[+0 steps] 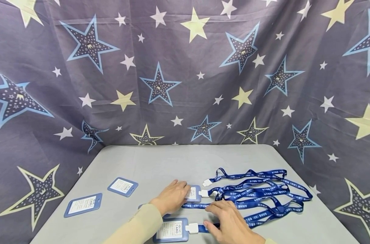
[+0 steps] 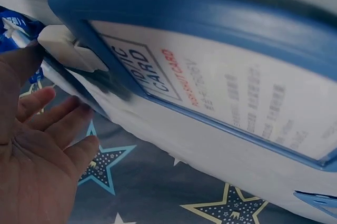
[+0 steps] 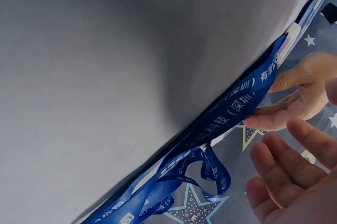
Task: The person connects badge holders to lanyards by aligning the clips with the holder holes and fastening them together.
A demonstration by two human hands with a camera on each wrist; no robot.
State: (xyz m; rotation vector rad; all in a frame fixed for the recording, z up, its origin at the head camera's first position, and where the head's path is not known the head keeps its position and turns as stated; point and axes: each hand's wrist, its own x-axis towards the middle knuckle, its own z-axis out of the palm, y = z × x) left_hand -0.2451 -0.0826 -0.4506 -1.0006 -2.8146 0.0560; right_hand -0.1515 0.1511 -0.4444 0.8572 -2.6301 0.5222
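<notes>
A dark purple fabric backdrop [image 1: 169, 51], printed with white, yellow and blue-outlined stars, is hung behind and on both sides of a pale grey tabletop [image 1: 185, 156].

Two loose badge holders are laid at the left of the tabletop: an upper loose holder [image 1: 123, 186] and a lower loose holder [image 1: 83, 205]. Each is framed in blue, and a printed card is shown in its window.

Four or so blue lanyards [image 1: 264, 195], lettered in white, are spread in loops across the right side. A bare white clip [image 1: 207, 182] is seen at the end of the topmost one, with no holder joined to it.

A far badge holder [image 1: 193, 194] is joined by a white clip to a lanyard near the middle. It is partly covered by the fingers of the left hand [image 1: 172, 196], whose grip is held apart, with the fingers extended. A further holder is mostly hidden beneath the left sleeve [image 1: 139, 225].

A near badge holder [image 1: 172, 230] is placed at the front edge of the view, joined by its near clip [image 1: 191, 228] to a strap that is led beneath the right hand [image 1: 230, 223]. The right grip is likewise spread, thumb and fingers separated; whether the strap is touched cannot be told.
</notes>
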